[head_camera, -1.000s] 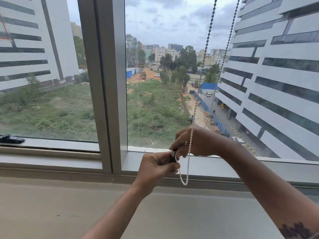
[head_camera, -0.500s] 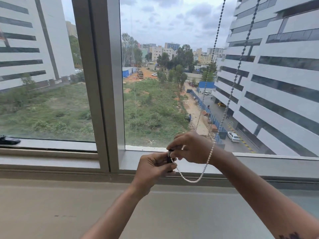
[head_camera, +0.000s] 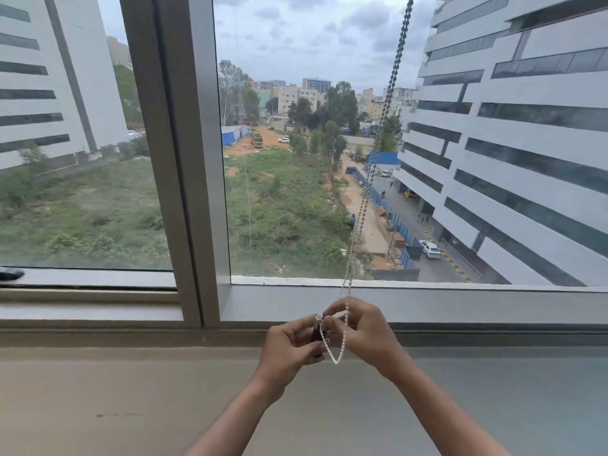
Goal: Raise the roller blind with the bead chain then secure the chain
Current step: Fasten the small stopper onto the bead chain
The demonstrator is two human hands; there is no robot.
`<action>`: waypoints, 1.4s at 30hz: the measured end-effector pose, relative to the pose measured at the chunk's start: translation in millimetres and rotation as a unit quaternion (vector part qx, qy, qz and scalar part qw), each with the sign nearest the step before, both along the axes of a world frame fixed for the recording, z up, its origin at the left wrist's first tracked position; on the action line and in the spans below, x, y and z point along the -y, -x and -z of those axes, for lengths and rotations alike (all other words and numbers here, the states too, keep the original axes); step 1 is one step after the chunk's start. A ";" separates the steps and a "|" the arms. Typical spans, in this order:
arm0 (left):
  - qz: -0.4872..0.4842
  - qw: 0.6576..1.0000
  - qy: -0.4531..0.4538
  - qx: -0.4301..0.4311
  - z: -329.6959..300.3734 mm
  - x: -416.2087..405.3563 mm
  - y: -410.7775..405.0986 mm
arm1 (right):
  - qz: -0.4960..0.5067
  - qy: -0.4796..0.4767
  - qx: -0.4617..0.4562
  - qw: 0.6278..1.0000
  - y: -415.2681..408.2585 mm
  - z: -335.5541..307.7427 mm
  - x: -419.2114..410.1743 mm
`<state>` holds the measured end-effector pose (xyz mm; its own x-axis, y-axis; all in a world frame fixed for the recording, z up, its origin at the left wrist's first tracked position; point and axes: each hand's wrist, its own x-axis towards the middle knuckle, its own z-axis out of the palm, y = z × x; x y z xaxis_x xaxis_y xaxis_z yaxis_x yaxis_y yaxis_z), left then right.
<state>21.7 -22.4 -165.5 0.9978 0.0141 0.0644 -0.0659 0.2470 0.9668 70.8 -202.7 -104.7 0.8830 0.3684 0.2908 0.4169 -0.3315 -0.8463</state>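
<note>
Just below the window sill (head_camera: 427, 311), my left hand (head_camera: 289, 350) pinches the chain clip (head_camera: 317, 329) steady so my right hand (head_camera: 362, 334), pinching the bead chain (head_camera: 343, 334), can feed its loop in.

You get soft, even daylight from an overcast sky through the large glass window (head_camera: 289, 179), filling the upper frame. No hard shadows fall on the pale beige sill (head_camera: 131, 390) below. Wide-angle distortion bends the grey metal window frame (head_camera: 184, 159) and tilts buildings at both edges. Focus is fairly sharp; glare is slight.
</note>
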 end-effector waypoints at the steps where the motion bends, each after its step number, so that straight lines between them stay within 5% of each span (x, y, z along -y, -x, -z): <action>1: 0.003 1.000 -0.004 0.002 3.8 1.3 1.4 | 0.018 -0.014 -0.011 1.000 2.6 8.2 0.2; 12: -0.039 0.998 -0.039 -0.029 52.1 6.1 8.0 | 0.121 -0.041 -0.132 0.983 29.8 72.7 -9.2; 30: -0.033 0.992 -0.121 0.002 80.6 5.9 -7.2 | 0.214 -0.036 -0.123 0.968 28.1 115.3 -43.5; 42: -0.019 0.985 -0.167 -0.044 75.3 1.5 -25.1 | 0.192 -0.062 -0.120 0.972 2.9 121.7 -52.0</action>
<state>46.8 -23.9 -240.8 0.9990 0.0435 -0.0144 0.0182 -0.0873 0.9960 67.9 -150.7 -226.4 0.9964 -0.0262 0.0806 0.0684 -0.3126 -0.9474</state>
